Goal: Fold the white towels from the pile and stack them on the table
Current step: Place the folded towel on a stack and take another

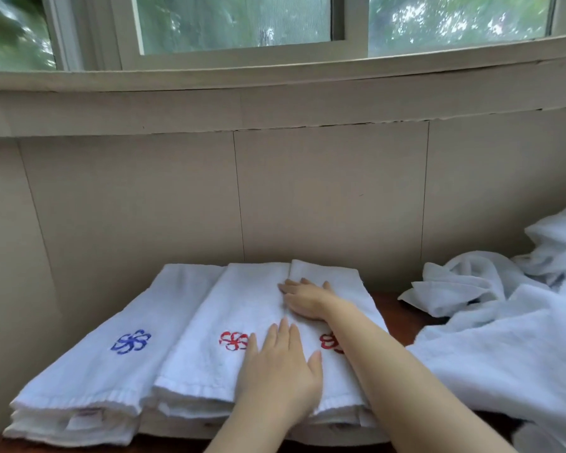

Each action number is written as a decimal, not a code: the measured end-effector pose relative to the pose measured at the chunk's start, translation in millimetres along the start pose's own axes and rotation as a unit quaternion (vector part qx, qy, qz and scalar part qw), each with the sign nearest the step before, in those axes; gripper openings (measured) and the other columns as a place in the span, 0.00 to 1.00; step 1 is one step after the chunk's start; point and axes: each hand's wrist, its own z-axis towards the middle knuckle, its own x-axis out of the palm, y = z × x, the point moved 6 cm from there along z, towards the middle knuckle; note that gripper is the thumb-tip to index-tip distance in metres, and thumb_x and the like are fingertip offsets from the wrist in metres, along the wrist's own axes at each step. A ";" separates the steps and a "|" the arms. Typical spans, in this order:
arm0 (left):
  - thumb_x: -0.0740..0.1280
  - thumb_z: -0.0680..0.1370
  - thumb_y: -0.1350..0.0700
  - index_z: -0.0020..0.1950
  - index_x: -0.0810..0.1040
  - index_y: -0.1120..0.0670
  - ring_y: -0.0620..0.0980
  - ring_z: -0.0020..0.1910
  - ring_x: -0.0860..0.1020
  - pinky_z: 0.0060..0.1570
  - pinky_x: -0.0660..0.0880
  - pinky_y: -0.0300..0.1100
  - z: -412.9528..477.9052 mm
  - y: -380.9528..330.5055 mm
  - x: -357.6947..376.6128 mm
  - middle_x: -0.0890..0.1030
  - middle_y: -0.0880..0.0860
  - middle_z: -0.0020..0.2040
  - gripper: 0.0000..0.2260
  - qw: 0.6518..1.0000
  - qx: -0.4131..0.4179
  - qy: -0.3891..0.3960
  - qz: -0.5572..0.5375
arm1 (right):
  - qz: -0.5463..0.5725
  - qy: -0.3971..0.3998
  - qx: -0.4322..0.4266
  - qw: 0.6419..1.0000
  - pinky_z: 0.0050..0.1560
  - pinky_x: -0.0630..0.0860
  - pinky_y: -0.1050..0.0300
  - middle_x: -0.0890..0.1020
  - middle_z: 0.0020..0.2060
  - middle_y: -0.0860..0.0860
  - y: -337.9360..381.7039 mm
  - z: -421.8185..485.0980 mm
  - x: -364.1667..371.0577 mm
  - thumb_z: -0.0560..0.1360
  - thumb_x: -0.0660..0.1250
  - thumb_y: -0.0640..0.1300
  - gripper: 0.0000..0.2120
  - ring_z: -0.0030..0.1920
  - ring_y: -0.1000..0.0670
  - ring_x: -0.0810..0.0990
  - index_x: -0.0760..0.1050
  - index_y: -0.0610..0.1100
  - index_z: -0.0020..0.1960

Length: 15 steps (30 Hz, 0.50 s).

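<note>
Three stacks of folded white towels lie side by side on the table. The left stack (pixel 89 371) carries a blue flower mark, the middle stack (pixel 216 322) a red one. The right stack (pixel 337 282) also shows a red mark, partly hidden by my right forearm. My left hand (pixel 278 371) lies flat, fingers straight, across the seam between the middle and right stacks near the front. My right hand (pixel 307 299) presses flat on the right stack's top towel farther back. The pile of unfolded white towels (pixel 504 338) is heaped at the right.
The brown table (pixel 396 308) shows between the right stack and the pile. A beige panelled wall (pixel 307 191) stands directly behind the stacks, with a window sill and window above. The pile spills over the table's right side and front corner.
</note>
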 end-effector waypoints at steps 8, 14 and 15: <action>0.45 0.83 0.43 0.79 0.44 0.58 0.48 0.78 0.45 0.74 0.41 0.50 -50.4 -12.1 -9.1 0.44 0.54 0.79 0.29 0.999 -0.006 0.029 0.025 | 0.055 0.006 -0.063 0.996 0.74 0.38 0.46 0.53 0.77 0.54 25.1 -64.9 12.4 0.82 0.44 0.44 0.24 0.77 0.52 0.49 0.53 0.50 0.78; 0.52 0.80 0.56 0.74 0.61 0.55 0.50 0.75 0.58 0.73 0.54 0.50 -111.6 0.6 -54.4 0.62 0.53 0.75 0.21 0.992 -0.006 0.063 0.112 | 0.008 -0.005 -0.114 0.993 0.73 0.44 0.40 0.56 0.77 0.55 63.4 -192.3 16.0 0.83 0.49 0.49 0.22 0.76 0.49 0.51 0.57 0.49 0.76; 0.53 0.80 0.57 0.72 0.65 0.54 0.50 0.72 0.63 0.70 0.59 0.48 -120.2 1.2 -66.9 0.66 0.52 0.72 0.19 0.992 -0.016 0.064 0.106 | 0.003 0.002 -0.135 0.991 0.73 0.46 0.39 0.58 0.76 0.54 70.9 -218.4 17.6 0.82 0.51 0.48 0.21 0.75 0.49 0.52 0.59 0.48 0.75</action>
